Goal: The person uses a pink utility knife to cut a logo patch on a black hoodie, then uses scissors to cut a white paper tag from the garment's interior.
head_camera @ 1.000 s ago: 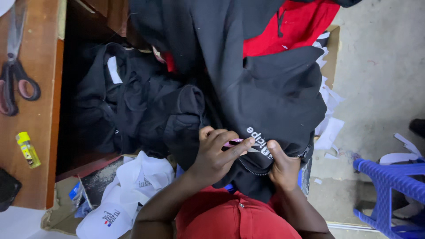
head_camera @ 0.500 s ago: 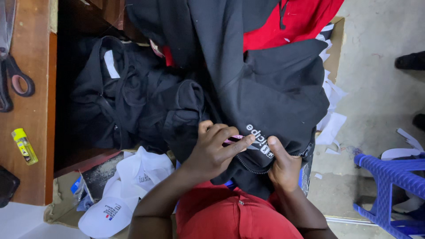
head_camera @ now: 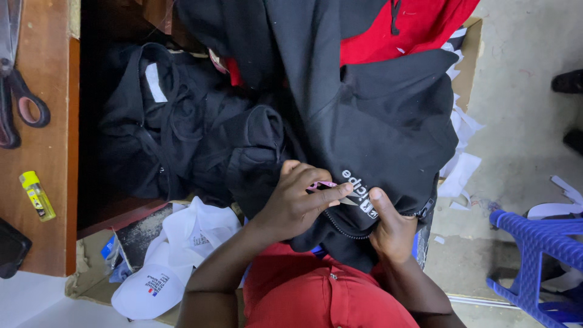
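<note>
On the lap, the black zip jacket (head_camera: 376,140) has hardly moved; left hand (head_camera: 297,203) keeps pinching a small pink tool (head_camera: 325,184) at its white lettering, right hand (head_camera: 392,228) at four o'clock clamps the fabric.

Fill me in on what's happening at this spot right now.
A person in a red top sits with a black zip garment over their lap. Their left hand presses a small pink-handled tool against white lettering on the fabric, while the right hand grips the cloth just beside it. More black garments are heaped to the left, with a white cap below them. Scissors and a yellow lighter lie on the wooden tabletop; a blue plastic stool stands at right.
</note>
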